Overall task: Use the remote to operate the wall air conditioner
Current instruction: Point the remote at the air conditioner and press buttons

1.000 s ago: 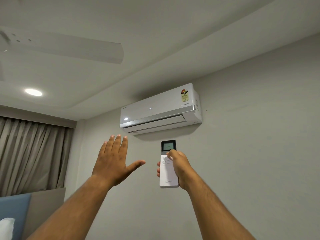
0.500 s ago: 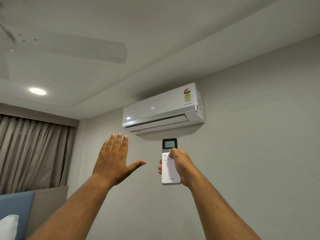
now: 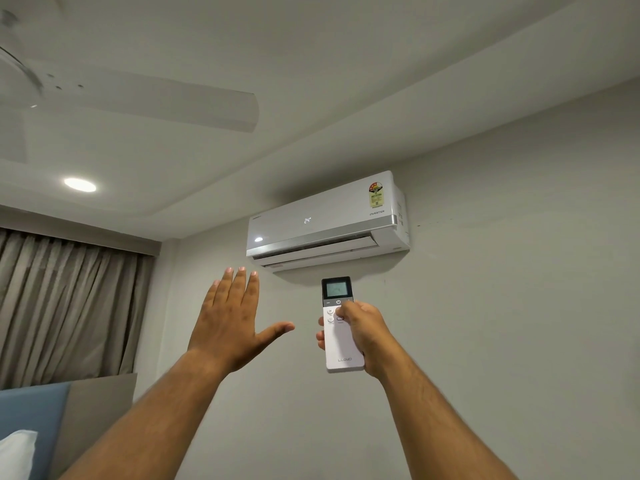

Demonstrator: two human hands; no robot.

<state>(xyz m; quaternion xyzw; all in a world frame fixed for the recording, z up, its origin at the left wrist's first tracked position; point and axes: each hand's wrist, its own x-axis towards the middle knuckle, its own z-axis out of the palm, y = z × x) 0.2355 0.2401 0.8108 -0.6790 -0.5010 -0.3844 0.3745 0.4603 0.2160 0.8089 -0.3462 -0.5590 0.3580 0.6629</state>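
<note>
The left hand was raised flat and spread, grasping nothing, likely feeling for air under the air conditioner above and to its right. Just right of it, the right hand was wrapped around the remote, held upright and aimed at the unit, thumb on the buttons below its screen. No containers were in view.
</note>
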